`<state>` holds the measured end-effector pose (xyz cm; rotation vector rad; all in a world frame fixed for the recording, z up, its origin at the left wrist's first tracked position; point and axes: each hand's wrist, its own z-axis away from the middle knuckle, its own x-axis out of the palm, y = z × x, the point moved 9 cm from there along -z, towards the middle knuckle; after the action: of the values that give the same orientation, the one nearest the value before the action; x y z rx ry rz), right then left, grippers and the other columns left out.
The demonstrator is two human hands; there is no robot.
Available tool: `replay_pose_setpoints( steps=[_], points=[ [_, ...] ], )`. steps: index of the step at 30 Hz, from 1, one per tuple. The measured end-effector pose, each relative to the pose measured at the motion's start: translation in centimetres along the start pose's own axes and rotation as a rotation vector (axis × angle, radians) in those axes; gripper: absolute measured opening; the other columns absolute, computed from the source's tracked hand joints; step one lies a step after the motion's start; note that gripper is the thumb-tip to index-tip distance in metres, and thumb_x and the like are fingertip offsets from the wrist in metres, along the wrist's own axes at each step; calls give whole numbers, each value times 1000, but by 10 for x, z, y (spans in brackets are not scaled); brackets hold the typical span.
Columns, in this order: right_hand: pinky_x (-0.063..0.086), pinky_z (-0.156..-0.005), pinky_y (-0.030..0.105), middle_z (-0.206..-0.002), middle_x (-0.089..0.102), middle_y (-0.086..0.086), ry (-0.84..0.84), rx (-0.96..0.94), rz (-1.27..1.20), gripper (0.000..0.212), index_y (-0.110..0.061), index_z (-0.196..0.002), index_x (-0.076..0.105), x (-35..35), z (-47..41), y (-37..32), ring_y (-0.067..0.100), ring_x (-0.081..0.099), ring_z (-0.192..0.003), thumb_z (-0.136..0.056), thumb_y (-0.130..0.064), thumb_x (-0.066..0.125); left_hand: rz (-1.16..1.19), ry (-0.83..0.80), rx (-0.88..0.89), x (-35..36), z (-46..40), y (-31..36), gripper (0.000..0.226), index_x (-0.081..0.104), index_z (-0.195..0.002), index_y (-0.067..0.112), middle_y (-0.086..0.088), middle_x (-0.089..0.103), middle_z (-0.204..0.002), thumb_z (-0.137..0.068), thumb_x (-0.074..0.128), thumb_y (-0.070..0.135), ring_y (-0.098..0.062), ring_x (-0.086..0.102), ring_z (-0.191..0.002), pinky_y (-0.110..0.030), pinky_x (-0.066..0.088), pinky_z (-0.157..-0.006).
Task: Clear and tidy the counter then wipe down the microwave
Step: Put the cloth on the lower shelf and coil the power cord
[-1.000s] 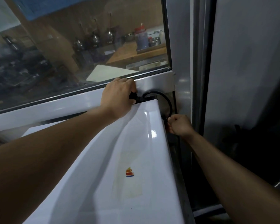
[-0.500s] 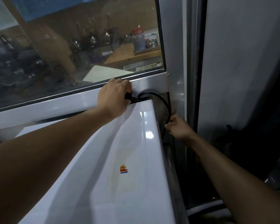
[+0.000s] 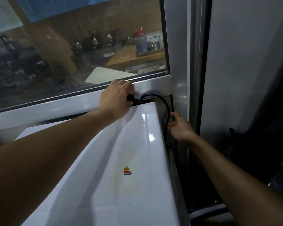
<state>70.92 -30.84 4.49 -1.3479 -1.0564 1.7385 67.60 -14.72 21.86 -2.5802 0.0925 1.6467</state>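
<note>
Two hands, left hand (image 3: pixel 115 97), right hand (image 3: pixel 180 128), one white microwave (image 3: pixel 121 160), one black cord (image 3: pixel 165 108), one sticker (image 3: pixel 127 170), one window (image 3: pixel 72 46)

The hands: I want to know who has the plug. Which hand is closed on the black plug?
The left hand, up by the window frame, is closed on the plug. The right hand is lower, fingers loose beside the hanging cable.

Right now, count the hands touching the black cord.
2. The left hand closes its grip on the black cord by its plug end at the microwave's back edge; the right hand touches the cord beside the microwave.
</note>
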Motion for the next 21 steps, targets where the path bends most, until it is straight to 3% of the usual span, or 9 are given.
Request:
replay_pose_setpoints(
  steps=[7,10,13,21],
  points=[
    [45,-85,29,-122,58,8,26,5,-1,61,-19,-142,33,-12,8,-1,21,56,-101,-88,-10,60,37,2,-14,-2,0,-2,25,58,-102,18,0,59,-106,-80,69,15,-22,46,-106,-34,42,-73],
    [41,-95,29,-135,51,9,81,-23,57,66,-20,-145,29,-23,14,-8,25,52,-115,-88,-15,62,48,1,-14,-1,1,-2,25,57,-101,18,1,59,-106,-79,68,14,-22,45,-107,-32,39,-70],
    [38,-107,38,-145,42,8,107,-49,86,71,-20,-146,26,-31,16,-17,26,44,-130,-87,-18,64,45,2,-7,-1,1,-2,25,57,-101,17,1,59,-106,-78,68,14,-21,45,-107,-32,39,-69],
    [32,-102,27,-148,37,7,108,-198,149,70,-27,-145,28,-37,32,-50,24,38,-134,-86,-18,64,80,4,-45,2,6,-9,21,56,-92,13,-2,58,-102,-74,66,12,-25,50,-99,-32,38,-64]
  ],
)
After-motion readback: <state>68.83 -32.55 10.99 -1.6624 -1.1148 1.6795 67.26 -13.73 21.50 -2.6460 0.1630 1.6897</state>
